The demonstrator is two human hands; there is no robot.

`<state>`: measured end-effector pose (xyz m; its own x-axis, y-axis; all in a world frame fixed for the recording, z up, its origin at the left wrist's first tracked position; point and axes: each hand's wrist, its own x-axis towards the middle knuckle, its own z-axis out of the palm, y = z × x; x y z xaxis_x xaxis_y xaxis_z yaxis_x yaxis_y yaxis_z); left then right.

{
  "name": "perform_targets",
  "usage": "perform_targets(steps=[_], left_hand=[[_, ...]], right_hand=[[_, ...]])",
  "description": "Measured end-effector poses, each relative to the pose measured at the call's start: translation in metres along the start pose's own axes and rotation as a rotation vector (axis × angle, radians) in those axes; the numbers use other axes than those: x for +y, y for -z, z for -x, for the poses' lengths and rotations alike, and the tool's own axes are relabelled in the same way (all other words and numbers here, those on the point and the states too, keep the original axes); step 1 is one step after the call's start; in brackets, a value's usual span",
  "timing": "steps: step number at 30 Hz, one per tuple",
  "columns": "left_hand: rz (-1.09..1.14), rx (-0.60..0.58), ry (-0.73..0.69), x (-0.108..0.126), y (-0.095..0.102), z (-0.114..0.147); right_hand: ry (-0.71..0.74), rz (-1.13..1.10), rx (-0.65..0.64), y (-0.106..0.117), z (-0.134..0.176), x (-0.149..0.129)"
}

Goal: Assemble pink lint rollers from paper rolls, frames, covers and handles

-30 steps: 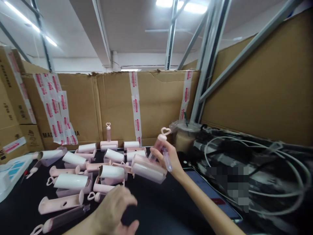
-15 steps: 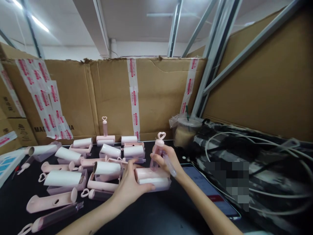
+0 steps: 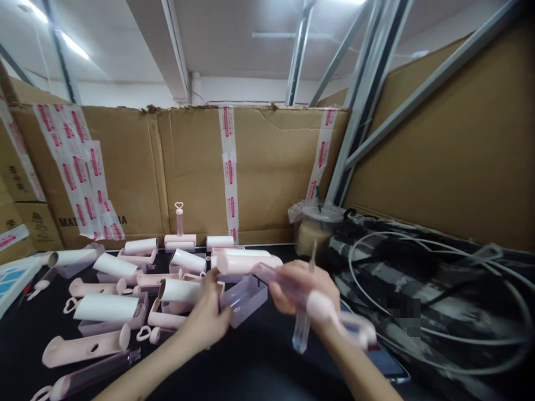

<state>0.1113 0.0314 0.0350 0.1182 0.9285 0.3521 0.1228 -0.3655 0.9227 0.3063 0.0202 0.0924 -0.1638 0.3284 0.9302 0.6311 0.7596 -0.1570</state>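
Note:
My right hand (image 3: 307, 289) grips a pink lint roller by its clear handle, which ends in a heart-shaped loop. Its pink holder and white roll (image 3: 249, 262) point left, raised off the table. In the same hand is a screwdriver (image 3: 301, 331) with a clear handle, its thin shaft pointing up. My left hand (image 3: 211, 312) is closed at the left end of a clear purple-tinted cover (image 3: 246, 301), just below the roller head. Motion blurs both hands and the heart loop.
Several lint roller parts lie at left: white rolls (image 3: 106, 306), pink holders (image 3: 87, 348), clear handles (image 3: 96, 374). An assembled roller (image 3: 179, 239) stands at the back. A phone (image 3: 388, 362), drink cup (image 3: 315, 228) and cable (image 3: 418, 236) are on the right, cardboard (image 3: 188, 167) behind.
The lint roller has come up out of its clear cover and swung over, its heart loop now toward the lower right. My left hand has shifted slightly left beside the cover.

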Motion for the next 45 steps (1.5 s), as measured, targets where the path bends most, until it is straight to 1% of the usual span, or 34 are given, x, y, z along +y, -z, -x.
perform_targets(steps=[1, 2, 3, 4, 5, 6, 7, 8, 9, 11, 12, 13, 14, 16, 18, 19, 20, 21, 25, 28, 32, 35, 38, 42, 43, 45], left_hand=[[0.195, 0.012, 0.079, 0.007, 0.009, -0.002], [0.377, 0.010, 0.198, 0.015, 0.018, -0.004], [0.522, -0.016, 0.310, 0.023, 0.028, -0.005], [0.605, -0.091, 0.422, 0.031, 0.037, -0.006], [0.634, -0.186, 0.518, 0.038, 0.044, -0.006], [0.624, -0.260, 0.566, 0.043, 0.050, -0.006], [0.578, -0.305, 0.580, 0.046, 0.055, -0.005], [0.520, -0.311, 0.560, 0.048, 0.058, -0.005], [0.465, -0.286, 0.524, 0.048, 0.060, -0.004], [0.394, -0.213, 0.464, 0.046, 0.063, -0.004], [0.386, -0.198, 0.458, 0.045, 0.064, -0.003], [0.394, -0.199, 0.463, 0.045, 0.065, -0.003], [0.411, -0.220, 0.475, 0.045, 0.065, -0.002], [0.459, -0.309, 0.487, 0.045, 0.063, 0.000], [0.491, -0.404, 0.478, 0.046, 0.058, 0.005], [0.489, -0.437, 0.469, 0.047, 0.054, 0.007], [0.475, -0.453, 0.461, 0.047, 0.051, 0.010], [0.453, -0.454, 0.447, 0.046, 0.047, 0.012], [0.341, -0.443, 0.343, 0.038, 0.040, 0.017], [0.248, -0.448, 0.282, 0.030, 0.041, 0.016], [0.196, -0.458, 0.275, 0.026, 0.043, 0.015], [0.162, -0.487, 0.248, 0.025, 0.042, 0.015], [0.140, -0.475, 0.224, 0.022, 0.040, 0.017], [0.158, -0.412, 0.282, 0.017, 0.035, 0.019], [0.159, -0.379, 0.279, 0.015, 0.034, 0.018], [0.126, -0.298, 0.214, 0.013, 0.032, 0.017]], right_hand=[[0.120, -0.030, -0.007, -0.001, 0.003, -0.004], [0.254, -0.080, -0.015, -0.003, 0.006, -0.008], [0.384, -0.139, -0.028, -0.006, 0.007, -0.012], [0.495, -0.192, -0.052, -0.009, 0.008, -0.017], [0.577, -0.232, -0.093, -0.012, 0.008, -0.021], [0.621, -0.254, -0.144, -0.014, 0.007, -0.024], [0.635, -0.261, -0.211, -0.015, 0.005, -0.027], [0.620, -0.261, -0.299, -0.014, 0.003, -0.029], [0.568, -0.257, -0.410, -0.011, 0.000, -0.029], [0.361, -0.264, -0.610, -0.002, -0.006, -0.025], [0.237, -0.278, -0.655, 0.004, -0.008, -0.020], [0.119, -0.313, -0.655, 0.009, -0.009, -0.015], [0.007, -0.380, -0.608, 0.013, -0.009, -0.010], [-0.206, -0.582, -0.478, 0.015, -0.006, -0.003], [-0.360, -0.747, -0.363, 0.011, 0.000, -0.001], [-0.391, -0.775, -0.330, 0.008, 0.003, -0.002], [-0.384, -0.761, -0.322, 0.004, 0.005, -0.005], [-0.340, -0.723, -0.336, 0.000, 0.007, -0.009], [-0.046, -0.512, -0.496, -0.010, 0.008, -0.024], [0.073, -0.395, -0.542, -0.014, 0.008, -0.028], [0.120, -0.310, -0.532, -0.015, 0.009, -0.024], [0.156, -0.256, -0.564, -0.017, 0.009, -0.024], [0.184, -0.185, -0.578, -0.022, 0.008, -0.029], [0.262, -0.005, -0.623, -0.030, 0.013, -0.037], [0.288, 0.048, -0.627, -0.032, 0.015, -0.039], [0.332, 0.128, -0.610, -0.036, 0.020, -0.044]])
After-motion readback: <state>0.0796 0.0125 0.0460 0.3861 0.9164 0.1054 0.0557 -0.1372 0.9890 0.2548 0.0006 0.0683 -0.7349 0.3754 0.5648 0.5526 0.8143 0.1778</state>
